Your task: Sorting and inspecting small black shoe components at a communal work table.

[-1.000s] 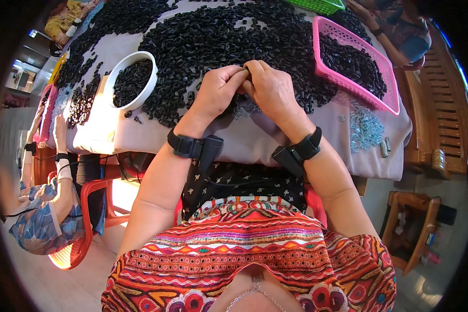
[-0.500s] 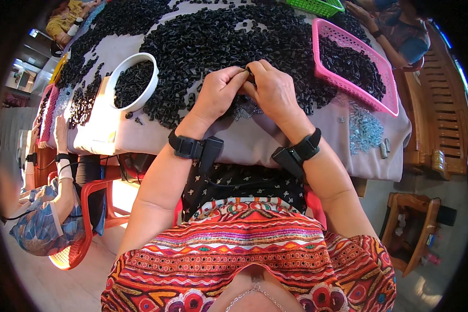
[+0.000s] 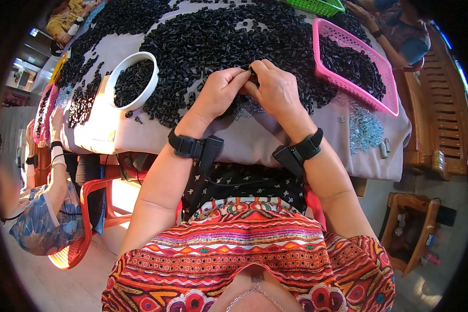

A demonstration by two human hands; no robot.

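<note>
My left hand (image 3: 221,93) and my right hand (image 3: 276,89) meet above the table, fingertips pinched together. Between them is a small black plastic piece (image 3: 254,77), mostly covered by the fingers; its exact kind cannot be made out. A broad heap of similar small black plastic pieces (image 3: 208,39) spreads beyond and around both hands. Just under the hands lies a small patch of shiny metal pieces (image 3: 246,110). To the left stands a white bowl (image 3: 155,86) holding black, screw-like pieces.
At right, a pink basket (image 3: 356,104) holds more black pieces, with a pile of small silvery pieces (image 3: 365,130) before it. A green basket (image 3: 317,6) sits at the far edge. Co-workers are at left (image 3: 47,208), far left (image 3: 65,23) and far right (image 3: 400,36).
My right hand has shifted very slightly to the right, and its fingertips have turned a little around the black piece. The co-worker's arms at left have moved a little.
</note>
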